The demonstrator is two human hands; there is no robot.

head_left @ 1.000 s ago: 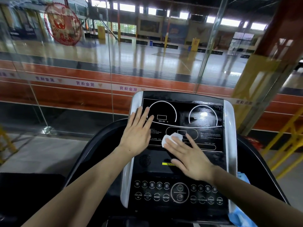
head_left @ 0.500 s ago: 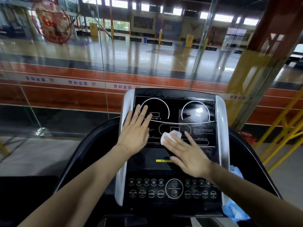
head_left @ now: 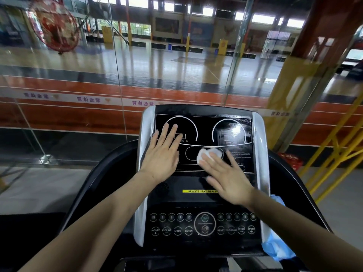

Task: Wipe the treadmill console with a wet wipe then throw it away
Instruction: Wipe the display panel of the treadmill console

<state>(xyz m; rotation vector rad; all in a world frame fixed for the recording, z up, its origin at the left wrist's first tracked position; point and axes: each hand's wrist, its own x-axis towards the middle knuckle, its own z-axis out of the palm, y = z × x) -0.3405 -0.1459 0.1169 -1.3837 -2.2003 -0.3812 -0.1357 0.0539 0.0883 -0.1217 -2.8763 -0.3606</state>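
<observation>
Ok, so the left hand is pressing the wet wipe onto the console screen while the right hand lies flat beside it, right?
Not quite: the hands are swapped. The head view shows the right hand pressing the wet wipe onto the console screen with straight fingers, while the left hand lies flat beside it, holding nothing.

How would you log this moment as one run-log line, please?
phase: wiping | right hand: flat, presses wet wipe on console display | left hand: flat on display | disposal: not yet
</observation>
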